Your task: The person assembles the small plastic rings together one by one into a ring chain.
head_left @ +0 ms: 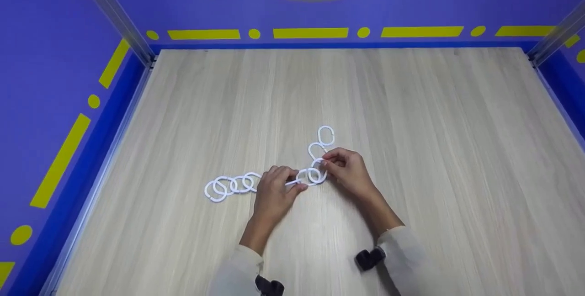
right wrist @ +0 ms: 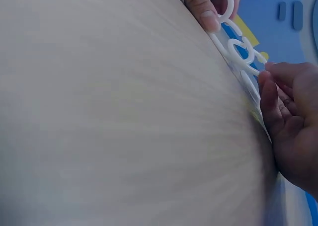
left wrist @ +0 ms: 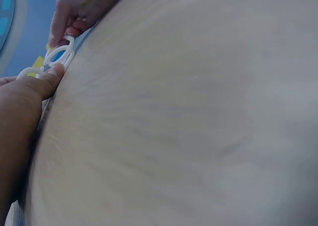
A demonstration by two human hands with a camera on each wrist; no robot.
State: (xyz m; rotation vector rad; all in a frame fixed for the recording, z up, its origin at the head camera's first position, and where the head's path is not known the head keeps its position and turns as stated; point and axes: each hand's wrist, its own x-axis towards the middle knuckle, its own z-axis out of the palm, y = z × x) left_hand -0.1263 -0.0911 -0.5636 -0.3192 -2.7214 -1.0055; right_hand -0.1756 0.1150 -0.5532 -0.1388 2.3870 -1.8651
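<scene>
My left hand [head_left: 273,192] pinches a white plastic oval link [head_left: 292,182] between thumb and fingers, low over the table. From under that hand, a row of interlinked white rings [head_left: 206,191] runs out to the left. Between the hands, more links overlap, one ring [right wrist: 238,62] showing a gap in its side. The right hand [head_left: 349,171] grips a link [head_left: 315,162] by its right side with thumb and fingertips. Just beyond it lie two further links, the farthest link [head_left: 319,135] touching or overlapping the nearer one [head_left: 310,150]; whether these are joined is unclear.
The pale wood-grain table [head_left: 434,127] carries the links. Blue panels [head_left: 315,15] with yellow dashes and dots stand along the back and both sides, with metal posts [head_left: 112,10] at the corners. A black wrist camera [head_left: 370,258] sits at each sleeve.
</scene>
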